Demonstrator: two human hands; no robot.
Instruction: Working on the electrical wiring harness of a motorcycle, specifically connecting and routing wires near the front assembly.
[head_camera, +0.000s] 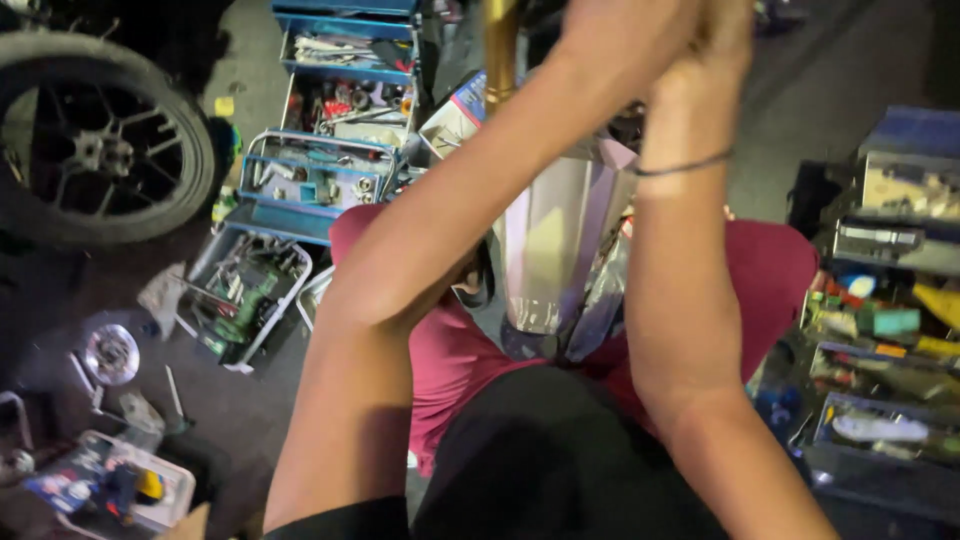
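- Nearest me, my knees in red shorts (455, 365) frame a silvery fender-like part (548, 250) standing between them.
- Both arms reach up and far; my left hand (610, 40) and right hand (715, 35) press together at the top edge, clenched, on what I cannot tell.
- A gold fork tube (499, 50) rises just left of them; it looks still mounted, work unfinished.
- Far left: open blue toolbox (320, 170), loose wheel (95, 135).
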